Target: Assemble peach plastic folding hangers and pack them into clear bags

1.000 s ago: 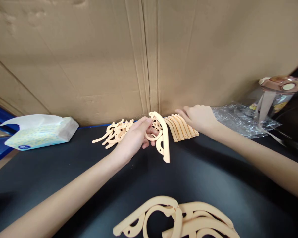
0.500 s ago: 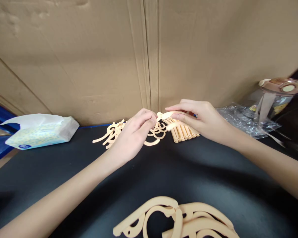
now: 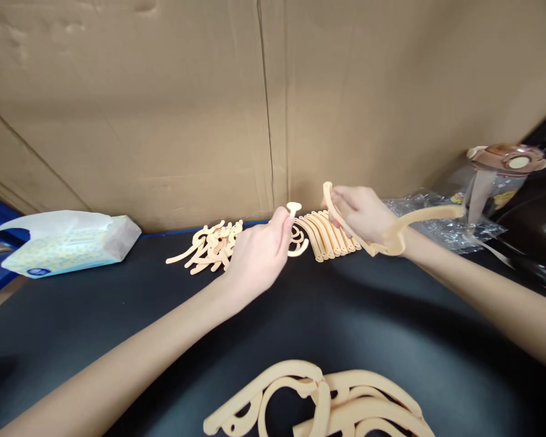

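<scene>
In my left hand (image 3: pixel 260 252) the fingers are closed on a small beige piece, seemingly a hanger hook (image 3: pixel 294 207). Only its flat, rounded end shows above the fingertips. My right hand (image 3: pixel 359 209) grips one end of a beige plastic hanger body (image 3: pixel 430 214), whose two arms spread in a wide V across my wrist. Behind my left hand lies a loose pile of curved hooks (image 3: pixel 207 246), with more partly hidden beside it. Below my right hand, several hanger arms (image 3: pixel 330 240) lie side by side in a row.
Several beige folding hangers (image 3: pixel 364 394) overlap at the near edge of the black table (image 3: pixel 173 340). A tissue pack (image 3: pixel 73 243) sits at the left. Clear plastic wrap (image 3: pixel 437 221) and a strapped bottle (image 3: pixel 505 161) are at the right. Cardboard (image 3: pixel 186 109) stands behind.
My hands have moved apart from where they met over the row. The hanger body has swung open and hangs from my right hand, while the small piece now sticks up from my left.
</scene>
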`<action>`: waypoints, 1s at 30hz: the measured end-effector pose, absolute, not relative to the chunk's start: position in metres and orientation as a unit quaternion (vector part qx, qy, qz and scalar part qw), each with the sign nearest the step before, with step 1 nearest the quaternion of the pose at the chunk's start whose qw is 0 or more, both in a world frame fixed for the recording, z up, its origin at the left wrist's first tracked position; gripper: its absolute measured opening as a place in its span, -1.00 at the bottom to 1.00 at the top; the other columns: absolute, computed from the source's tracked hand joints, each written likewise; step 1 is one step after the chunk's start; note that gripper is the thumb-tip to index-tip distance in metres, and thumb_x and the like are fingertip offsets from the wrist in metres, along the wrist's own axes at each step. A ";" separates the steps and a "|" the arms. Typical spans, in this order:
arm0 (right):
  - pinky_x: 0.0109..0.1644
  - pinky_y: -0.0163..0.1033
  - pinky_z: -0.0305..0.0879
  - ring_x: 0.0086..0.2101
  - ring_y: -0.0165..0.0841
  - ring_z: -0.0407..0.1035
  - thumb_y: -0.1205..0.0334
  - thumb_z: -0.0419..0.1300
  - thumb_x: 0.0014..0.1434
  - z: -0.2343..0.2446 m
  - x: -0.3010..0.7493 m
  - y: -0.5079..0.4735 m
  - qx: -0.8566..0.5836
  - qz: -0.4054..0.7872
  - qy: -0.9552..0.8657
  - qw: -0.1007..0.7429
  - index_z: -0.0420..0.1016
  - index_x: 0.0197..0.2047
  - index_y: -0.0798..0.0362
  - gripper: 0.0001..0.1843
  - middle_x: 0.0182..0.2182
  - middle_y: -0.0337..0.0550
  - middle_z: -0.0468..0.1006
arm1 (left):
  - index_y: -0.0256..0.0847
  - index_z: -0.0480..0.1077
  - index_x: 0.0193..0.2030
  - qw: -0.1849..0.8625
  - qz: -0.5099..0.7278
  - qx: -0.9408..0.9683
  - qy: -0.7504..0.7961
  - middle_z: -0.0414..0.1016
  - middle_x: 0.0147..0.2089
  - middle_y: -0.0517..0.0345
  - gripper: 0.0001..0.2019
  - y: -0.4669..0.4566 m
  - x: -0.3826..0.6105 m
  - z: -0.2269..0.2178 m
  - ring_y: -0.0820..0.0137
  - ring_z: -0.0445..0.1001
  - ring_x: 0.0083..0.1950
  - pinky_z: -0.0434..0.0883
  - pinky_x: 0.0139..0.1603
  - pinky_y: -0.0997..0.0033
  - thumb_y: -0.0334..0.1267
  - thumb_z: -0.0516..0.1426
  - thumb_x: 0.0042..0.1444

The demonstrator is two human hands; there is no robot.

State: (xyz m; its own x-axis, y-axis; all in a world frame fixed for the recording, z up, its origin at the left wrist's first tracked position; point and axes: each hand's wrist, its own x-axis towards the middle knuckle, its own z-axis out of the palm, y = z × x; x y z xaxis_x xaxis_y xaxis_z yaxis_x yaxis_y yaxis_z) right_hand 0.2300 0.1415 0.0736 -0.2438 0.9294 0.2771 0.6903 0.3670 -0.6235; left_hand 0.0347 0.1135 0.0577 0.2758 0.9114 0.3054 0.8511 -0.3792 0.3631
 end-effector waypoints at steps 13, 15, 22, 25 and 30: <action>-0.40 -0.31 0.39 -0.49 -0.43 0.43 0.40 0.10 0.10 0.076 0.238 0.158 -0.389 0.366 -0.547 0.644 0.11 -0.31 -0.05 -0.79 -0.49 -0.31 0.52 | -0.19 0.48 -0.33 0.415 0.336 0.701 0.473 0.50 -0.20 0.08 -0.52 0.120 0.032 0.055 0.27 0.42 -0.10 0.27 -0.10 0.40 0.11 -0.09 0.26; -0.32 -0.27 0.40 -0.43 -0.41 0.47 0.42 0.16 0.03 0.074 0.242 0.159 -0.405 0.316 -0.605 0.608 0.11 -0.33 -0.04 -0.73 -0.45 -0.30 0.52 | -0.24 0.42 -0.37 0.485 0.368 0.651 0.453 0.47 -0.29 0.09 -0.62 0.118 0.035 0.058 0.34 0.43 -0.21 0.31 -0.23 0.46 0.04 0.03 0.22; -0.45 -0.28 0.07 -0.44 -0.34 0.43 0.12 0.08 0.28 0.074 0.241 0.142 -0.443 -0.106 -0.871 0.183 0.46 -0.21 0.02 -0.80 -0.44 -0.21 0.58 | -0.17 0.16 -0.34 0.512 0.386 0.622 0.451 0.28 -0.54 0.31 -0.78 0.122 0.033 0.056 0.57 0.22 -0.65 0.14 -0.68 0.63 -0.18 -0.12 0.33; -0.50 -0.25 -0.08 -0.53 -0.35 0.37 0.17 -0.07 0.37 0.069 0.231 0.131 -0.410 -0.248 -0.870 0.119 0.45 -0.29 0.10 -0.67 -0.52 -0.13 0.53 | -0.15 0.10 -0.38 0.471 0.353 0.667 0.456 0.13 -0.59 0.36 -0.74 0.120 0.030 0.056 0.58 0.13 -0.66 0.08 -0.70 0.65 -0.15 -0.14 0.34; -0.52 -0.22 -0.14 -0.56 -0.34 0.33 0.36 -0.11 0.34 0.051 0.222 0.124 -0.364 -0.306 -0.871 0.126 0.40 -0.11 0.19 -0.73 -0.49 -0.08 0.52 | -0.17 0.11 -0.42 0.368 0.298 0.752 0.458 0.12 -0.51 0.31 -0.68 0.113 0.028 0.065 0.55 0.19 -0.55 0.17 -0.57 0.59 -0.08 -0.15 0.34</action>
